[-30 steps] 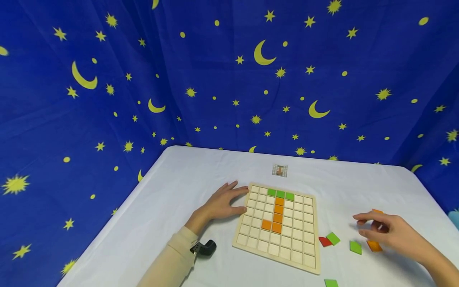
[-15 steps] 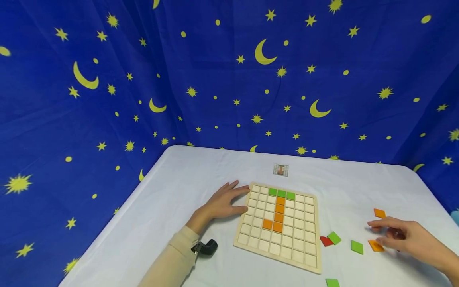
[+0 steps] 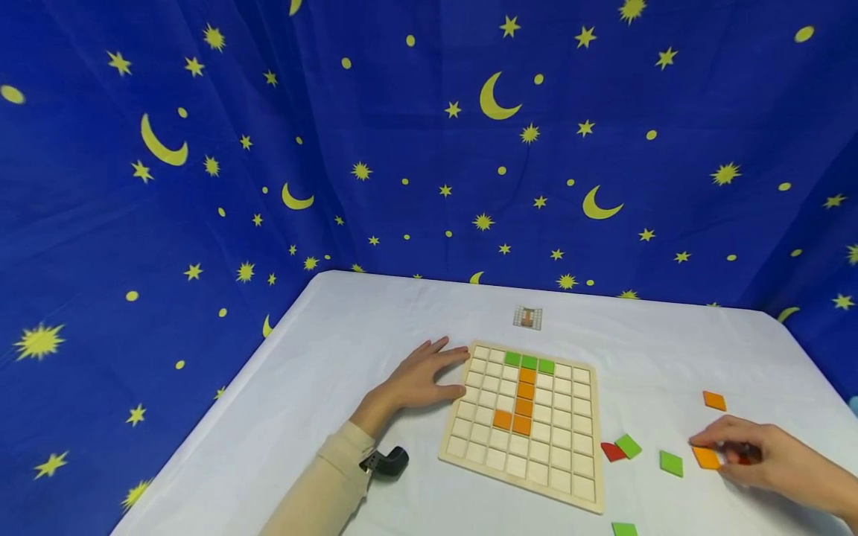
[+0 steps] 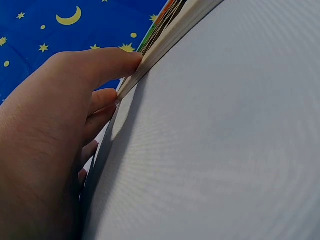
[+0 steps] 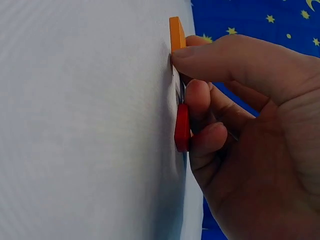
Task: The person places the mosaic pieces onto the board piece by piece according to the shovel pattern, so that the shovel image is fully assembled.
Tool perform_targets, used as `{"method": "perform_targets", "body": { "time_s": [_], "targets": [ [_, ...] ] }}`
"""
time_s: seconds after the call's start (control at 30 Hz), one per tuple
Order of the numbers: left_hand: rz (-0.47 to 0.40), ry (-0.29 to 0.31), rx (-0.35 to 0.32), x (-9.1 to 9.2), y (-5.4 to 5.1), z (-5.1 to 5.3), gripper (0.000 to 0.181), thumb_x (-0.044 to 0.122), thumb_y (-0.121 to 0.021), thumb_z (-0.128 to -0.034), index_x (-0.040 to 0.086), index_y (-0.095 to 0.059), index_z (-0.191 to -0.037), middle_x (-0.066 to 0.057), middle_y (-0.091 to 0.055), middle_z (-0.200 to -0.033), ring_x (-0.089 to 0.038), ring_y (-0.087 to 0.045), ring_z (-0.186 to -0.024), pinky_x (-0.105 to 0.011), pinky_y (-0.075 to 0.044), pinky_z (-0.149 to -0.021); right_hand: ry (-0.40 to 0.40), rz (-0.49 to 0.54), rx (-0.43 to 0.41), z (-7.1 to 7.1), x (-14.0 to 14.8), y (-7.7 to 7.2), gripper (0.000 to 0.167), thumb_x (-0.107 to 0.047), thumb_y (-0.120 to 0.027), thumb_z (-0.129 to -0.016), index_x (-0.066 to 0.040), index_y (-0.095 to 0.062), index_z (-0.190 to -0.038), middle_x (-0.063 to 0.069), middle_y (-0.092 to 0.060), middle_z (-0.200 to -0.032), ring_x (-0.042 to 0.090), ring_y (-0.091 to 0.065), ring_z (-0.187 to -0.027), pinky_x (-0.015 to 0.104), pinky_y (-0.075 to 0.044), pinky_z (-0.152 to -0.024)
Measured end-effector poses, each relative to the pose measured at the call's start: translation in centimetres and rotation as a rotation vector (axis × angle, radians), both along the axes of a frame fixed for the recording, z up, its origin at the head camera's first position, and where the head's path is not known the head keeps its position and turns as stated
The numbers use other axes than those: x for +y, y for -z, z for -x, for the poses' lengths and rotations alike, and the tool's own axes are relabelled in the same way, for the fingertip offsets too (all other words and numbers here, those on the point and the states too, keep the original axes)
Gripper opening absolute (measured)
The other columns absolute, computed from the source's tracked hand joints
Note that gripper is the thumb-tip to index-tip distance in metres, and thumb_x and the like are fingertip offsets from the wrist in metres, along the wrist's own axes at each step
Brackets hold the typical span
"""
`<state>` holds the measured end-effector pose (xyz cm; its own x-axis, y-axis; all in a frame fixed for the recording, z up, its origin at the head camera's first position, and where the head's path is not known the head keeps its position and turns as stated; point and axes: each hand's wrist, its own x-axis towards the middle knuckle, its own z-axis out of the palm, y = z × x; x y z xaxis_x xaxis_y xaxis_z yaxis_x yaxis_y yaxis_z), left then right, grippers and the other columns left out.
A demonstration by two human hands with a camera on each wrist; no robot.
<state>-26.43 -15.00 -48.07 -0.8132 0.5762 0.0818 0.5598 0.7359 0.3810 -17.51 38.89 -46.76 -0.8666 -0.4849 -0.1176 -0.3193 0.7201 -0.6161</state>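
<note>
Right grip (image 3: 774, 458) pinches an orange tile (image 3: 706, 457) between thumb and finger by its edges, probably because something thin offers little else to hold. It is well right of the grid board (image 3: 541, 432), whose left edge the spread left hand (image 3: 417, 380) touches, presumably to steady it on the counter (image 3: 375, 320).
</note>
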Motion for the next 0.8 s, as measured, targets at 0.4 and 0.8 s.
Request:
{"method": "perform_targets", "body": {
  "time_s": [0.4,0.8],
  "targets": [
    [-0.013,-0.002,-0.002,-0.14,0.10,-0.07,0.068,0.059,-0.056,-0.0879,0.026,-0.044,-0.146,0.014,-0.035,-0.150,-0.021,-0.015,-0.144,-0.039,-0.008,-0.117,0.015,0.003,-0.046,-0.08,-0.16,0.05,0.028,-0.011,-0.073,-0.083,-0.013,-0.070,-0.111,-0.005,-0.054,-0.091,0.009,-0.047,-0.071,0.025,-0.035,-0.052],
    [-0.013,0.000,0.007,-0.08,0.08,0.05,0.069,0.060,-0.055,-0.0875,0.027,-0.043,-0.146,0.015,-0.035,-0.150,-0.021,-0.015,-0.144,-0.040,-0.008,-0.117,0.104,-0.054,-0.024,-0.12,-0.72,-0.46,0.034,-0.017,-0.076,-0.080,-0.010,-0.069,-0.113,0.001,-0.055,-0.095,0.008,-0.045,-0.069,0.025,-0.036,-0.051]
  ]
}}
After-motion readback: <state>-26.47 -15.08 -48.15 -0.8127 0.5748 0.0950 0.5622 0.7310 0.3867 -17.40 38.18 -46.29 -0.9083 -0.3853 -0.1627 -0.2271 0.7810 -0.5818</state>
